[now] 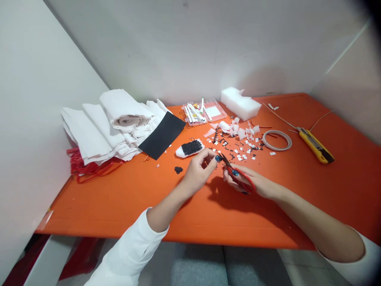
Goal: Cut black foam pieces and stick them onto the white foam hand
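My right hand (pixel 248 180) is wrapped round red-handled scissors (pixel 242 178), their dark blades pointing up and left. The blade tips come close to the fingertips of my left hand (pixel 200 166), which are pinched together. Whatever small piece they hold is too hidden to name. Just beyond my left wrist lies a small white foam shape (pixel 189 148) partly covered with overlapping black pieces. A little stack of black cut pieces (pixel 178 170) rests to the left of that hand. Small black and white scraps (pixel 238 153) are scattered beyond the scissors.
A black sheet (pixel 162 136) leans over folded white material (pixel 98 129) at left, with red plastic (pixel 79 161) under it. Markers fill an open clear case (pixel 216 110). White foam block (pixel 240 104), tape ring (pixel 277 140) and yellow utility knife (pixel 316 146) lie on the orange table (pixel 119 206).
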`<action>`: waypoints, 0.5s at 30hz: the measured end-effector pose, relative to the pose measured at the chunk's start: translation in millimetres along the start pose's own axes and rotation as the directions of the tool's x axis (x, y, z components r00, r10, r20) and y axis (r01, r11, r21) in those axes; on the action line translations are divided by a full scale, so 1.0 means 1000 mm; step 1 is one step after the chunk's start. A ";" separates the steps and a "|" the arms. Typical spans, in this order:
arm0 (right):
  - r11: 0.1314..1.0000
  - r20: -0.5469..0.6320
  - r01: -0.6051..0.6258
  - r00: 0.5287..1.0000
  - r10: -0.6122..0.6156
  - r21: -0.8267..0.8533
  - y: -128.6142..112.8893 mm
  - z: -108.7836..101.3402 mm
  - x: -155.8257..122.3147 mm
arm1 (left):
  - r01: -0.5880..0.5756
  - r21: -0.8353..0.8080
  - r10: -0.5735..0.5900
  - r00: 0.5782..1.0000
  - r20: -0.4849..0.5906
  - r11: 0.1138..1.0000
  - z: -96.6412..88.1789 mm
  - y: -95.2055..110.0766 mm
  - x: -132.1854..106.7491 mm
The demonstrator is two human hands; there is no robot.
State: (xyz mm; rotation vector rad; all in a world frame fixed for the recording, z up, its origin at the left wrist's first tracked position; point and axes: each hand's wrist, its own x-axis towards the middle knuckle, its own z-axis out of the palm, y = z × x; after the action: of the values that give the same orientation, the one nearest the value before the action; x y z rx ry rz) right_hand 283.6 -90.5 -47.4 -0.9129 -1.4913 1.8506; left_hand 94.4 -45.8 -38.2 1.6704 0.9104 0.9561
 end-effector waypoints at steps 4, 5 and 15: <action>1.000 0.014 -0.013 1.000 0.013 0.006 -0.001 0.001 -0.001 | -0.011 0.016 0.011 1.000 -0.011 1.000 0.001 0.000 -0.001; 1.000 0.017 -0.012 1.000 0.011 0.006 -0.001 0.001 -0.001 | -0.010 0.018 0.010 1.000 -0.012 1.000 0.001 0.000 -0.001; 0.999 0.034 -0.009 0.999 0.010 -0.031 -0.005 0.003 -0.002 | -0.005 0.026 0.006 1.000 -0.028 1.000 0.002 -0.001 -0.002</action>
State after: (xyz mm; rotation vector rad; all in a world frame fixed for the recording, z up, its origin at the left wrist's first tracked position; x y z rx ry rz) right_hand 282.9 -92.5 -41.7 -0.9078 -1.5427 1.8634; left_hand 95.1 -47.6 -39.7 1.6859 0.9409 0.9773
